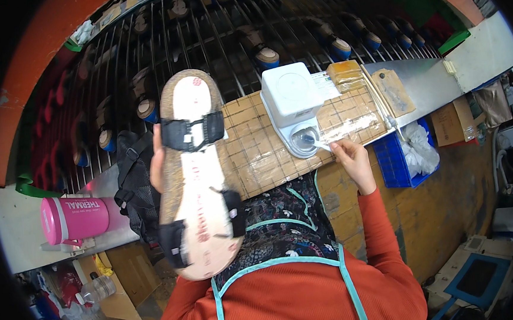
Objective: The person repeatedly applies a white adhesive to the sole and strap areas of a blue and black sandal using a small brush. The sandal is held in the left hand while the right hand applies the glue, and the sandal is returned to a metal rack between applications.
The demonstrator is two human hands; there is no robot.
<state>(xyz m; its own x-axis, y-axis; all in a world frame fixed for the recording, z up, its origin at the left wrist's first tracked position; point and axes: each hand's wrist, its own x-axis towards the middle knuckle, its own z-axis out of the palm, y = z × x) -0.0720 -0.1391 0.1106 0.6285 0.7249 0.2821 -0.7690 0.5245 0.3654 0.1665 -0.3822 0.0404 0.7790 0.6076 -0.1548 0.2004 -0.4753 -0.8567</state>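
While the left hand (pixel 157 162) grips a sandal sole (pixel 196 170) along its left edge, fingers wrapped behind it and mostly hidden, the sole stands up close to the camera with its pale underside facing the viewer — black straps (pixel 192 132) cross it near the top and two more black strap ends (pixel 173 243) show near the bottom. The right hand (pixel 351 156) is closed in a pinch around the handle of a small brush (pixel 318 142), whose tip reaches into the round clear cup (pixel 304 140) at the front of a white box-shaped dispenser (pixel 291 98). The cup sits at the near edge of the worktop, just beside that hand.

The worktop (pixel 256 154) here is covered with a brown sheet marked in a grid and shiny with tape. Behind the dispenser lie a yellowish block (pixel 347 75) and a flat brown piece (pixel 392 91) on a grey metal strip. A blue crate (pixel 393 162) holding white plastic hangs below the worktop's right end. To the left, a pink flask (pixel 75 217) lies on its side on a pale ledge, with a black mesh bag (pixel 134 180) beside it, partly behind the sole.

Beyond the worktop runs a rack of dark metal rods (pixel 200 39) carrying shoe forms with tan and blue ends (pixel 267 57). The person wears an orange-red top and a dark patterned apron with teal trim — cardboard and clutter lie on the floor at both sides.
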